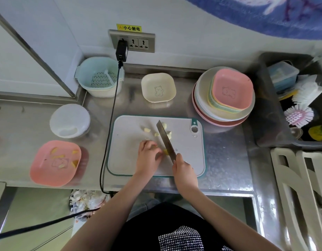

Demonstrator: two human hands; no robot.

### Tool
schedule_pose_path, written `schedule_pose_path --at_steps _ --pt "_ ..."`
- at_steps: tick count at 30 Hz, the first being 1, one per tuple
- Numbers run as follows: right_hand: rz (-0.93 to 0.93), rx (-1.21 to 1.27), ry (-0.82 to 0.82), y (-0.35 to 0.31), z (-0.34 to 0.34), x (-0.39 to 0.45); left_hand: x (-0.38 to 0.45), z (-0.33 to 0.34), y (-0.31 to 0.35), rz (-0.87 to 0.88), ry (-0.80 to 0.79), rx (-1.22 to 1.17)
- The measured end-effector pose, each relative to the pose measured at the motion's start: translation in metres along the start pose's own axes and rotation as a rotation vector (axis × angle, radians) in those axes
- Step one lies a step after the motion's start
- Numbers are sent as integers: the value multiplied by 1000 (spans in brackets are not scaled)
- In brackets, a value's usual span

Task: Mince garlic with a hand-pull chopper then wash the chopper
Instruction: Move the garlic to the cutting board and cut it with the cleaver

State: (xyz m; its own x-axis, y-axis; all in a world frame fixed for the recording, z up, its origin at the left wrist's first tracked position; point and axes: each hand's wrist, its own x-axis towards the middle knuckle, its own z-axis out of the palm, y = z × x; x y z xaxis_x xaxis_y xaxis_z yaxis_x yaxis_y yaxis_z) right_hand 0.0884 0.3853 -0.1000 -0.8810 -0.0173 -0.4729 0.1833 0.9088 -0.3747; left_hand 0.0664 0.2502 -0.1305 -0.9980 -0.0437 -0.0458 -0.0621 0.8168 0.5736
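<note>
A yellow sticker (pixel 129 28) at 12 o'clock reads 小心触电. The chopper (pixel 69 120) sits at 9 o'clock; a pink dish (pixel 39 171) beneath holds garlic scraps (pixel 75 163). The right hand (pixel 183 169) grips the knife (pixel 164 139); the left hand (pixel 147 153) pinches a garlic clove (pixel 166 152) on the cutting board (pixel 127 160).

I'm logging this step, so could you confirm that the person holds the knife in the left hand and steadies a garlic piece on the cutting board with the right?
Not quite: the hands are swapped. In the head view the right hand grips the knife, while the left hand steadies the garlic piece on the cutting board.
</note>
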Motion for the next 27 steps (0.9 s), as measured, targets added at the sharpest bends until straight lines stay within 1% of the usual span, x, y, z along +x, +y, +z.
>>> schedule_pose_path --at_steps 4,8,10,14,17,24,27 --pt "10 -5 -6 -4 -1 3 2 0 -1 -5 -56 16" --pt "8 209 -35 10 -16 10 4 0 -2 24 -18 24" --pt "-16 220 -6 14 -20 8 5 0 -2 20 -8 9" --pt "-44 187 42 10 -16 2 6 0 -3 30 -12 6" --pt "-53 136 24 5 -11 1 6 -1 -3 23 -40 17" --pt "20 -34 8 0 -4 0 3 -4 -11 13 -38 -31" --pt "39 -53 -2 0 -3 1 1 -6 -12 -2 -40 -51"
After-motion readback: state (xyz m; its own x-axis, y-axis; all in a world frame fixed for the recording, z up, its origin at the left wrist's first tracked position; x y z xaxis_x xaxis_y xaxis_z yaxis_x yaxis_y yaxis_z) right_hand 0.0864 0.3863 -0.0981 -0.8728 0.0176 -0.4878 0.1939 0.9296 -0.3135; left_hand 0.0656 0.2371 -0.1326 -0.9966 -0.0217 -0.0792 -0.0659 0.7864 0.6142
